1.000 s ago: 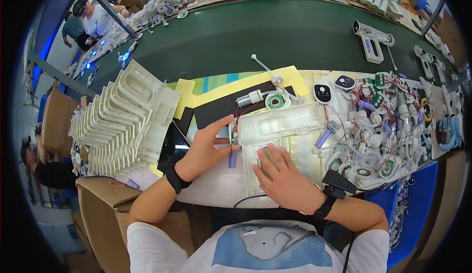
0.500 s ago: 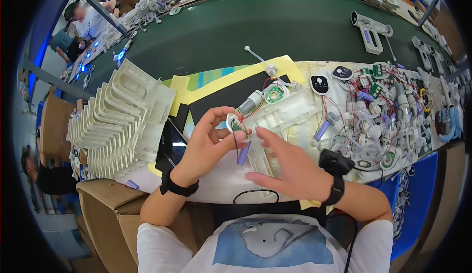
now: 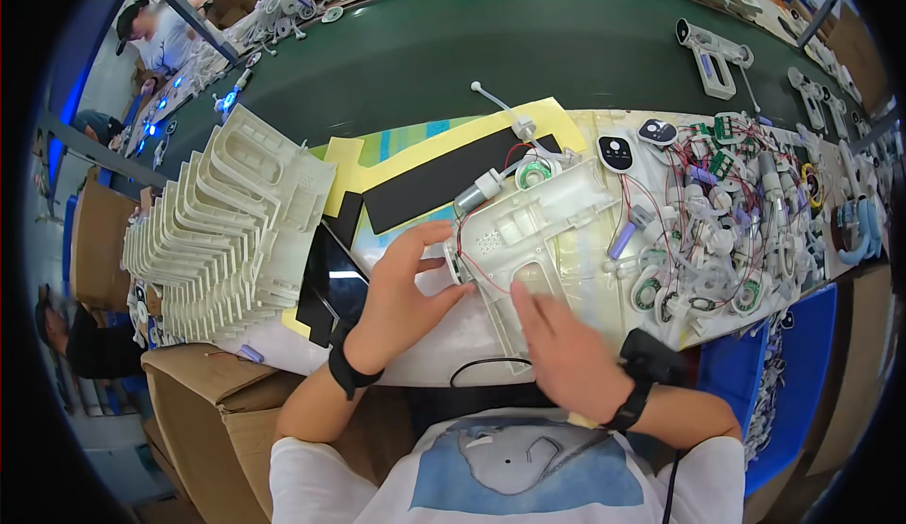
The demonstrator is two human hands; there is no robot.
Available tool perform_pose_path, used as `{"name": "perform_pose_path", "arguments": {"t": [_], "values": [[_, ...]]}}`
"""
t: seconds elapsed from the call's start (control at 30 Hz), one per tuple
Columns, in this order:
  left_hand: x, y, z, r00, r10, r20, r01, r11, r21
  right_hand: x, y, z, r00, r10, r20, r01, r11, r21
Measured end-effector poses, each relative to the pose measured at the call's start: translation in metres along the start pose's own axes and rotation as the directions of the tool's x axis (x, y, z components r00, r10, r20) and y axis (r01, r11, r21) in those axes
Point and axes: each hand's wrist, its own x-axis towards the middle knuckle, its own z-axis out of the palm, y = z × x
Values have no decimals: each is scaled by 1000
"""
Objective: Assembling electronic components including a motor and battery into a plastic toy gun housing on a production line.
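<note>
A white plastic half-shell [image 3: 514, 227] shaped like a gun with a looped handle lies in front of me. My left hand [image 3: 408, 283] is closed at its near-left end, thumb and fingers pinching a small white end cap [image 3: 451, 262]. Red wires run from the cap across the shell. My right hand [image 3: 571, 349] is over the handle, its fingers smeared by motion; whether they hold anything is hidden. Along the shell's far side rest a silver cylindrical motor [image 3: 477, 192] and a round part with a green ring [image 3: 535, 174], with a thin white rod [image 3: 491, 98] beyond.
At left stands a stack of nested white shells [image 3: 222, 232]. A dark phone-like slab [image 3: 342, 279] lies beside my left hand. Wired parts pile up [image 3: 727, 213] at right, above a blue bin [image 3: 802, 373]. A green conveyor [image 3: 528, 43] runs behind; a person [image 3: 170, 43] is far left.
The end cap has gone from being held above the shell to the shell's end. My right hand has moved down over the handle. The purple cylinder that hung by the cap is out of sight.
</note>
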Motion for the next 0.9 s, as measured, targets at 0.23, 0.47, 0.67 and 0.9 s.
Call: {"name": "perform_pose_path", "arguments": {"t": [0.23,0.47,0.67,0.9], "values": [[-2,-6,12,996,-82,-26,83,994,64,-2,4,21,998,-56,26,57,998,-41],[-7,-2,18,995,-90,-38,94,988,121,-7,14,23,998,-48,31,47,998,51],[-12,-10,18,995,-7,-98,27,978,206,-5,16,21,997,-67,39,62,993,101],[-11,-24,8,995,78,59,-91,954,287,1,14,20,995,-30,-91,43,987,152]]}}
